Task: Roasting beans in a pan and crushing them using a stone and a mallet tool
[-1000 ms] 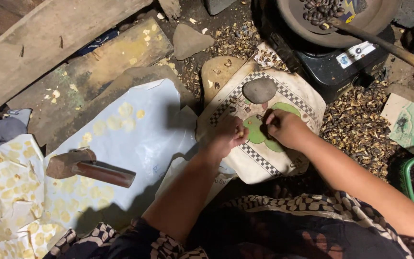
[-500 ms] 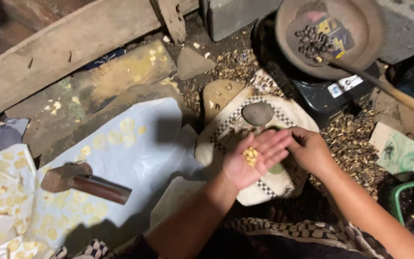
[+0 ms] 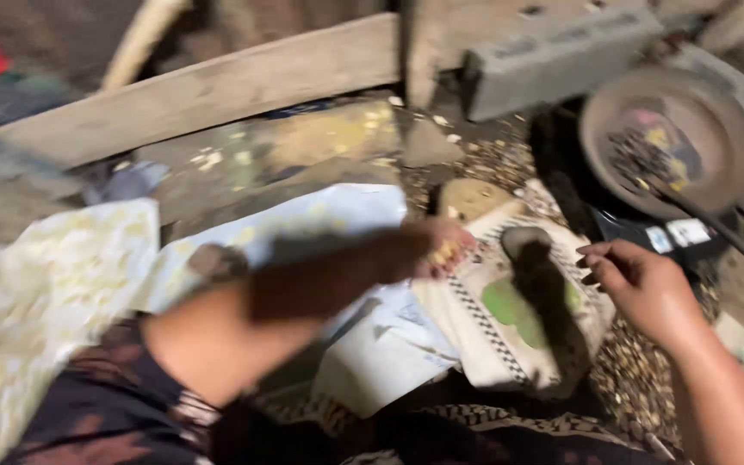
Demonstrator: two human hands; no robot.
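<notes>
Over printed sack [image 3: 510, 344]: blurred left hand [image 3: 441, 250] cupping yellow kernels [image 3: 443, 253], count unreadable.

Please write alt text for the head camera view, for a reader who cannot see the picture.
Blurred view from above: the left hand holds small yellow pieces over a checkered cloth sack, while the right hand hovers open beside a dark flat stone on the sack. A round pan of dark seeds sits at upper right, and pale sheets lie at left.
</notes>
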